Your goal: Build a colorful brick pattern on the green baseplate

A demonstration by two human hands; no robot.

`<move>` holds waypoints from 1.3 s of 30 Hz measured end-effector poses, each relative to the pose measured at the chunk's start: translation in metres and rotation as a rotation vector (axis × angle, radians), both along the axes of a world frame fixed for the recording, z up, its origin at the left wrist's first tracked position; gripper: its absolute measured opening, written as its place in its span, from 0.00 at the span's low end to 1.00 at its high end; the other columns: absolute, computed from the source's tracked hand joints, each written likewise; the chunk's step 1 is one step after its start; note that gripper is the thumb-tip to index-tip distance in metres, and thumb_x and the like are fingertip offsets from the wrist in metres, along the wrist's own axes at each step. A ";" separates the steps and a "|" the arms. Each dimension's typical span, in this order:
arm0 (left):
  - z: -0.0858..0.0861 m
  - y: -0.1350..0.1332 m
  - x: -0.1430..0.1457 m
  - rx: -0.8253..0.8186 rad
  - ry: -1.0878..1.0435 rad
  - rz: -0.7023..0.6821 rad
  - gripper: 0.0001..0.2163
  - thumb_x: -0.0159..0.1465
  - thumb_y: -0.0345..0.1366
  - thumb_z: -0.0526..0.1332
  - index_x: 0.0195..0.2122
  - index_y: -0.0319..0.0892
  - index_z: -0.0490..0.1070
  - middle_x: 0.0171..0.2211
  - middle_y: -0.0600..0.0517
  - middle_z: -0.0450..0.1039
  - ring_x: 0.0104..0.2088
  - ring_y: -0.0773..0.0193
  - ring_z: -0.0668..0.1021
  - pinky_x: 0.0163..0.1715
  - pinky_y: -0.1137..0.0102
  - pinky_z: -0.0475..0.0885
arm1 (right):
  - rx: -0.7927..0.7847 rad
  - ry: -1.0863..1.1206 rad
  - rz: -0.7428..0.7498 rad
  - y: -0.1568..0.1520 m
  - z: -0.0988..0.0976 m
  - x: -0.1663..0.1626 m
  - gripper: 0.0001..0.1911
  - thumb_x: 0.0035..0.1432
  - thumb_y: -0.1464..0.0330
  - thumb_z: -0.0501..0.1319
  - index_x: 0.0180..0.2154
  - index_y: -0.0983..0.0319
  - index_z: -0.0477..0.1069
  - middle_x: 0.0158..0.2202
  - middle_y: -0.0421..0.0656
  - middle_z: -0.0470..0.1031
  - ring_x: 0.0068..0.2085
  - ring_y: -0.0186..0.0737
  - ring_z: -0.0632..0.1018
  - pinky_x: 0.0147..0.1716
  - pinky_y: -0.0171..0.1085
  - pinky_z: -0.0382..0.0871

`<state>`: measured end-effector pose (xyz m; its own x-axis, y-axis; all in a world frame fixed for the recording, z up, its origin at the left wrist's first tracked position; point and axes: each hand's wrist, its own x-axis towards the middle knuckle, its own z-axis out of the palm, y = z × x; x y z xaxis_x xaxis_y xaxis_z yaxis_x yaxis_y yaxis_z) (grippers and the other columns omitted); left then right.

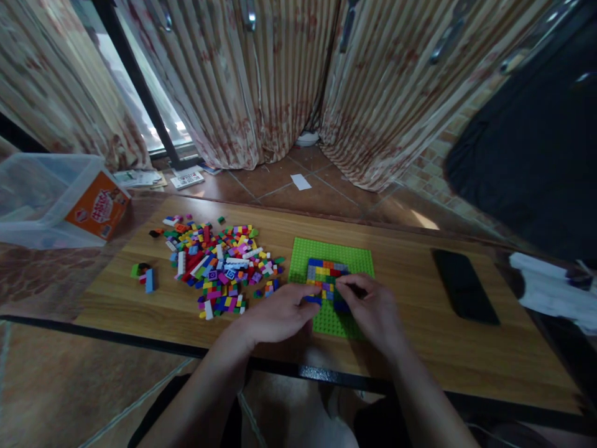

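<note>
A bright green baseplate (359,256) lies on the table with a flat patch of coloured bricks (319,270) on it, in blue, grey, yellow, orange and red. My left hand (284,311) reaches in at the patch's left edge, its thumb and forefinger closed about a blue brick (313,300) at the plate. Over the right side of the patch, my right hand (375,311) has its thumb and forefinger pinched together. Whatever sits in that pinch is too small and covered to make out. Both hands partly hide the patch's lower part.
Left of the plate spreads a heap of loose bricks (237,264). A small joined cluster of bricks (149,280) lies farther left. On the right rests a black phone (464,286). A clear plastic bin (56,218) stands beyond the table's left end. Curtains (289,74) hang behind.
</note>
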<state>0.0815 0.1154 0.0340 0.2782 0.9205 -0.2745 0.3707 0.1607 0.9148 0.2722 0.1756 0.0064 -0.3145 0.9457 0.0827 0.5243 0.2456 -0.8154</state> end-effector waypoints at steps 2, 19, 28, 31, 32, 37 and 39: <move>-0.001 0.001 -0.006 -0.015 -0.028 0.073 0.16 0.64 0.37 0.53 0.48 0.40 0.74 0.21 0.55 0.72 0.23 0.66 0.71 0.27 0.72 0.65 | 0.014 -0.006 -0.082 0.000 -0.001 -0.002 0.08 0.57 0.64 0.60 0.32 0.59 0.76 0.35 0.43 0.77 0.36 0.42 0.76 0.39 0.42 0.68; -0.011 0.007 -0.012 0.099 0.045 0.326 0.12 0.63 0.38 0.54 0.40 0.38 0.73 0.22 0.55 0.70 0.23 0.68 0.71 0.24 0.73 0.63 | 0.048 -0.114 -0.079 -0.005 -0.008 -0.014 0.06 0.51 0.64 0.62 0.26 0.59 0.73 0.32 0.43 0.72 0.36 0.43 0.73 0.37 0.43 0.66; -0.002 0.006 -0.018 0.039 -0.076 0.451 0.13 0.62 0.39 0.56 0.43 0.39 0.73 0.23 0.57 0.68 0.20 0.70 0.69 0.18 0.76 0.62 | 0.012 -0.086 -0.096 -0.004 -0.011 -0.015 0.05 0.50 0.65 0.62 0.26 0.58 0.74 0.33 0.42 0.72 0.35 0.42 0.73 0.38 0.43 0.65; -0.004 0.006 -0.021 0.049 -0.120 0.469 0.12 0.61 0.39 0.57 0.41 0.39 0.74 0.23 0.56 0.68 0.20 0.70 0.68 0.18 0.76 0.62 | 0.018 -0.081 -0.088 -0.004 -0.011 -0.014 0.05 0.50 0.65 0.62 0.27 0.59 0.74 0.33 0.42 0.72 0.35 0.42 0.72 0.37 0.43 0.65; -0.005 0.007 -0.023 0.073 -0.130 0.474 0.12 0.60 0.39 0.58 0.40 0.39 0.74 0.23 0.56 0.69 0.21 0.70 0.68 0.19 0.76 0.63 | 0.015 -0.084 -0.085 -0.004 -0.011 -0.014 0.05 0.50 0.65 0.62 0.27 0.59 0.74 0.33 0.42 0.72 0.35 0.42 0.72 0.37 0.43 0.65; -0.005 0.008 -0.036 0.167 -0.181 0.595 0.11 0.58 0.38 0.60 0.38 0.38 0.75 0.22 0.55 0.70 0.22 0.69 0.70 0.22 0.75 0.64 | 0.002 -0.103 -0.078 -0.002 -0.012 -0.013 0.05 0.50 0.65 0.62 0.28 0.59 0.75 0.35 0.43 0.73 0.36 0.43 0.73 0.38 0.43 0.66; -0.003 0.008 -0.040 0.176 -0.199 0.664 0.12 0.58 0.38 0.61 0.39 0.37 0.75 0.22 0.55 0.70 0.21 0.70 0.70 0.20 0.76 0.62 | 0.008 -0.106 -0.075 -0.002 -0.012 -0.013 0.06 0.50 0.64 0.62 0.29 0.59 0.75 0.35 0.43 0.73 0.36 0.43 0.73 0.37 0.43 0.66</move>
